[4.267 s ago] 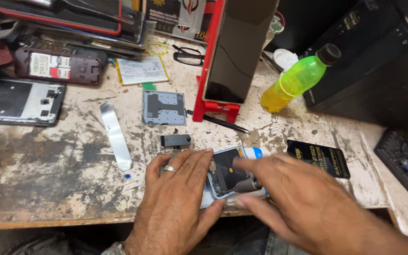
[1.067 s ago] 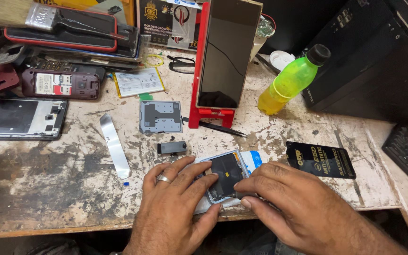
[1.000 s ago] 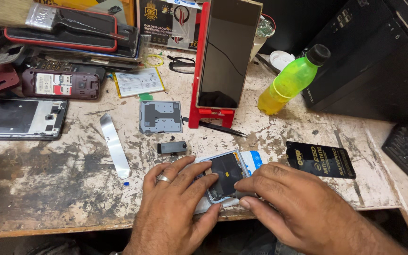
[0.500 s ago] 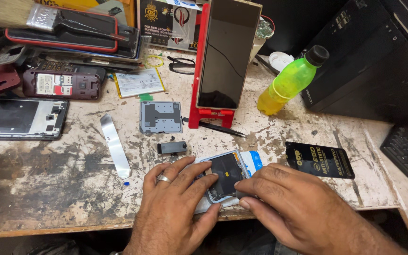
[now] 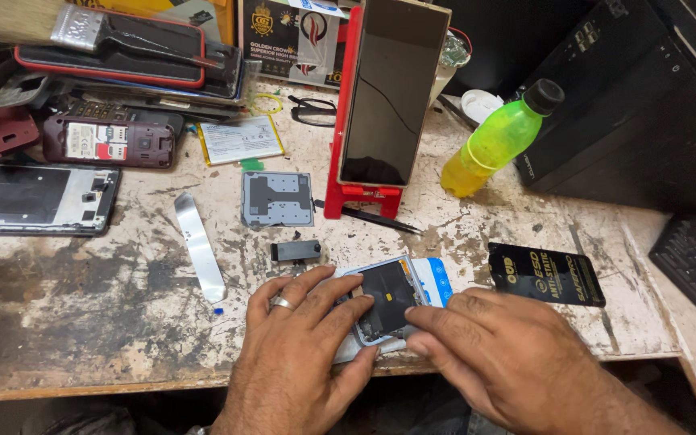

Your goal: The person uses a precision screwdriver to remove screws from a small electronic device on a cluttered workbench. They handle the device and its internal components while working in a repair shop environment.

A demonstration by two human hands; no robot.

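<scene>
Head view
Opened phone [image 5: 387, 300]: flat, rounded corners, pale blue frame, dark matte insides showing; it lies at the bench's near edge, at 6 o'clock from the red stand, its lower part covered by both hands.
Left hand [image 5: 296, 354]: fingers spread flat, pressing on the phone's left side; a metal ring on one finger; wrist cut off by the frame's bottom.
Right hand [image 5: 509, 358]: fingers laid together, tips on the phone's lower right edge; whether they pinch anything, I cannot tell.
Workbench [image 5: 82, 322]: worn, white paint scraped to dark patches, rough.
Red stand [image 5: 346, 161]: plastic, propping a tall dark glossy phone [image 5: 392, 93] with a crack line across the glass.
Metal shield plate [image 5: 277, 198]: grey, rectangular, at 11 o'clock from the opened phone.
Small black part [image 5: 296, 250]: boxy, just beyond the left fingers.
Metal strip [image 5: 200, 246]: thin, shiny, slightly curved, at 9 o'clock.
Bottle [image 5: 501, 138]: translucent yellow-green plastic, black cap, leaning, at 1 o'clock.
Black packet [image 5: 545, 274]: flat, glossy, at 3 o'clock.
</scene>
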